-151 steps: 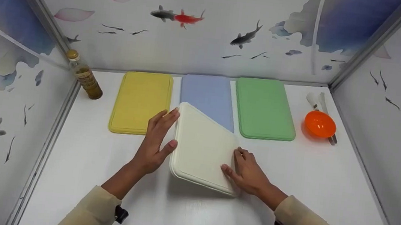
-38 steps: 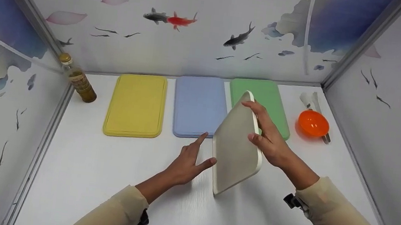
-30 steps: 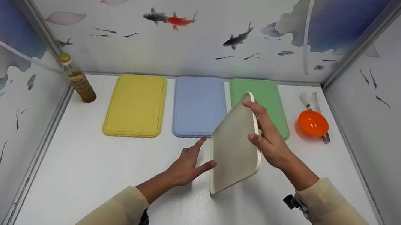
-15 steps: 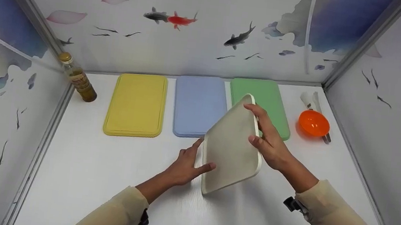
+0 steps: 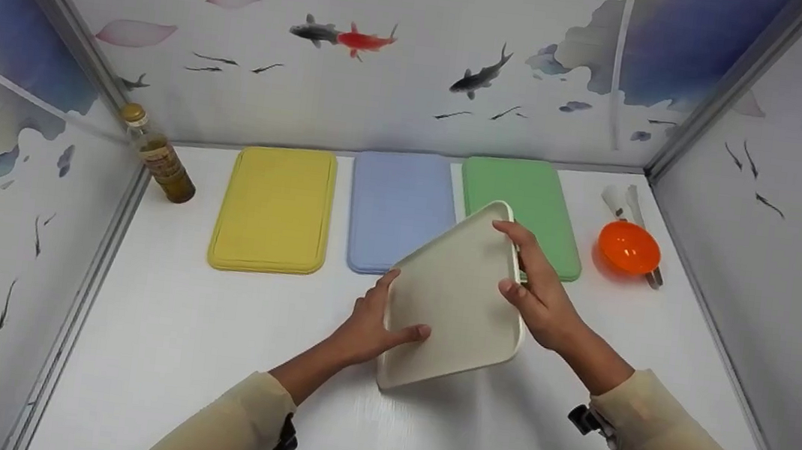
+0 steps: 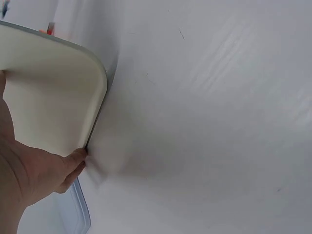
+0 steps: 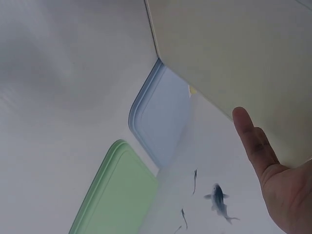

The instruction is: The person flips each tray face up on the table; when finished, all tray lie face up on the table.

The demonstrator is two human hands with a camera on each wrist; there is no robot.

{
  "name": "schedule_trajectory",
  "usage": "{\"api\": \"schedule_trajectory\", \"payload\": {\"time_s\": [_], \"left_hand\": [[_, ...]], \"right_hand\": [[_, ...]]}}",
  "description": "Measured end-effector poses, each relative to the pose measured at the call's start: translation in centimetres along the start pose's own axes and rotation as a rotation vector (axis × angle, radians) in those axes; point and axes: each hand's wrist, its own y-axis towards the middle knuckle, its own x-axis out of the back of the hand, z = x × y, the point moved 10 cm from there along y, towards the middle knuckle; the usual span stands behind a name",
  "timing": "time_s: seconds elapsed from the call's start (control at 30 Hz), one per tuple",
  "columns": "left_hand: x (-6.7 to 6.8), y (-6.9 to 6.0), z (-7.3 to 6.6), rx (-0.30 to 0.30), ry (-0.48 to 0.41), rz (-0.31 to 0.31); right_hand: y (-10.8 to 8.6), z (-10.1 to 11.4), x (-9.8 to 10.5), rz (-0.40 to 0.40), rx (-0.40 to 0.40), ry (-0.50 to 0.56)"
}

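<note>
A cream cutting board (image 5: pixel 452 306) stands tilted above the table, its lower left corner close to the tabletop. My left hand (image 5: pixel 367 327) holds the board's left edge, thumb on the face turned toward me and fingers at the rim. In the left wrist view, that hand's fingertips (image 6: pixel 77 158) touch the edge. At the upper right edge, my right hand (image 5: pixel 540 294) grips the board. The right wrist view has the right hand (image 7: pixel 287 190) beside the board's other face. Behind it lie a blue board (image 5: pixel 399 210) and a green board (image 5: pixel 523 209), both partly covered.
A yellow board (image 5: pixel 274 210) lies at the back left, near a bottle of yellowish-brown liquid (image 5: pixel 165 164). At the back right, an orange bowl (image 5: pixel 629 247) rests over two long utensils, partly hidden. Printed panels (image 5: pixel 355 99) wall in the white table (image 5: pixel 207 339).
The cream board was turned over after five seconds ago, and the right hand went up its edge. Lately its left edge swung left into the left hand, its near face opening toward me.
</note>
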Motion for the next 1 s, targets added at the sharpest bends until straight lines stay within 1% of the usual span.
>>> {"api": "schedule_trajectory", "payload": {"time_s": [0.07,0.13,0.37,0.5,0.67,0.77,0.87,0.93,1.0], "left_hand": [[0.1,0.1,0.1,0.009,-0.013,-0.010],[0.2,0.2,0.2,0.014,-0.021,-0.017],[0.3,0.2,0.4,0.015,-0.033,-0.037],[0.3,0.2,0.8,0.015,-0.033,-0.057],[0.8,0.1,1.3,0.038,-0.019,-0.102],[1.3,0.1,1.4,0.045,-0.048,-0.121],[1.7,0.1,1.6,0.044,-0.087,-0.125],[2.3,0.0,1.8,0.049,-0.090,-0.136],[2.9,-0.1,2.1,0.059,-0.069,-0.152]], "right_hand": [[-0.1,-0.1,0.1,-0.008,-0.004,0.008],[-0.2,-0.2,0.2,-0.016,-0.026,0.035],[-0.8,-1.2,0.6,-0.070,-0.158,0.196],[-1.0,-1.3,0.8,-0.087,-0.181,0.244],[-1.2,-1.7,1.0,-0.102,-0.206,0.300],[-1.3,-1.9,1.3,-0.119,-0.219,0.321],[-1.3,-2.1,1.3,-0.102,-0.216,0.283],[-1.4,-2.2,1.1,-0.062,-0.205,0.200],[-1.6,-2.4,0.9,-0.021,-0.204,0.083]]}}
